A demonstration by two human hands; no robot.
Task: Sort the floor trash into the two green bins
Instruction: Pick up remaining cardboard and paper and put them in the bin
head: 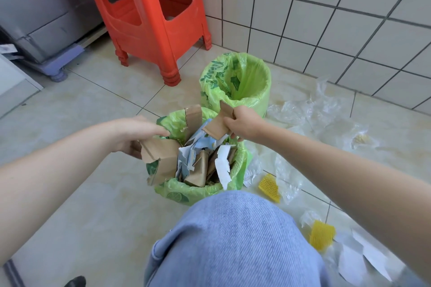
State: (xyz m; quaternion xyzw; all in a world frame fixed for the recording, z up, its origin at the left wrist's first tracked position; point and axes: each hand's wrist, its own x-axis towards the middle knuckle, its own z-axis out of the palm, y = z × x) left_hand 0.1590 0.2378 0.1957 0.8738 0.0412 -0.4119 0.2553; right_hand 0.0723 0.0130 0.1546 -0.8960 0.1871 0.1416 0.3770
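Note:
Two green-lined bins stand on the tiled floor. The near bin (186, 191) is packed with torn cardboard and white paper scraps. The far bin (261, 100) looks empty inside. My left hand (137, 135) grips a large brown cardboard piece (161, 158) at the near bin's left rim. My right hand (242, 123) pinches a smaller folded cardboard piece (217, 127) above the near bin's far right rim. Clear plastic film (310, 112), yellow foam nets (269, 187) and white paper pieces (370, 261) lie on the floor to the right.
A red plastic stool (151, 18) stands behind the bins by the tiled wall (326, 18). A grey appliance (42, 11) is at the back left. My knee in blue jeans (233, 240) fills the lower middle.

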